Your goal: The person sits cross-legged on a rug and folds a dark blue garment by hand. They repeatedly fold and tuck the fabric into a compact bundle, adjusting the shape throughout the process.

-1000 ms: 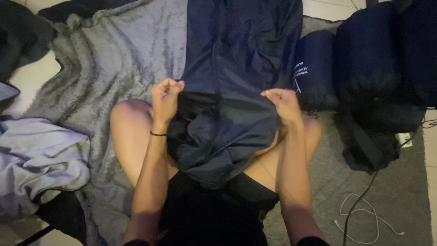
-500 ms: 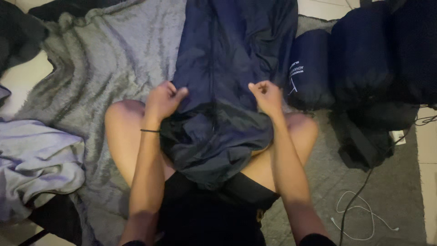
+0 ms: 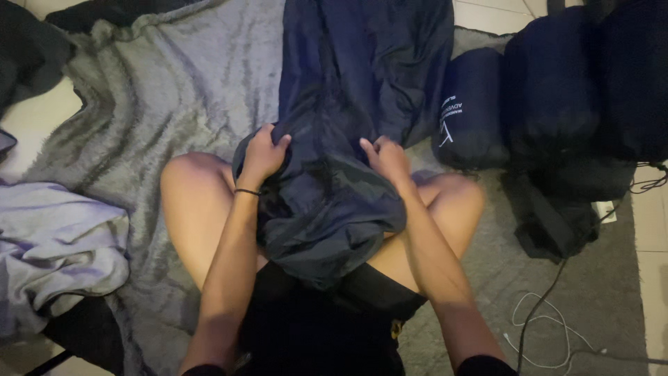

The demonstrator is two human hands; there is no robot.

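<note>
A dark navy sleeping bag [image 3: 362,76] stretches away from me over a grey fuzzy blanket [image 3: 174,97]. Its near end is bunched into a thick wad [image 3: 327,216] on my lap, between my bare knees. My left hand [image 3: 263,154] grips the fabric at the left of the wad; a thin black band circles that wrist. My right hand [image 3: 386,159] is clenched on the fabric at the right. Both hands are close together, pressing the material down toward my lap.
Three stuffed dark blue sacks [image 3: 550,90] lie in a row at the right, with a black bag [image 3: 550,216] below them. A white cable [image 3: 550,334] coils on the floor at lower right. Pale lilac cloth [image 3: 56,244] lies at the left.
Both hands have moved inward and further up the sleeping bag, taking new grips. More fabric is gathered into the wad on my lap.
</note>
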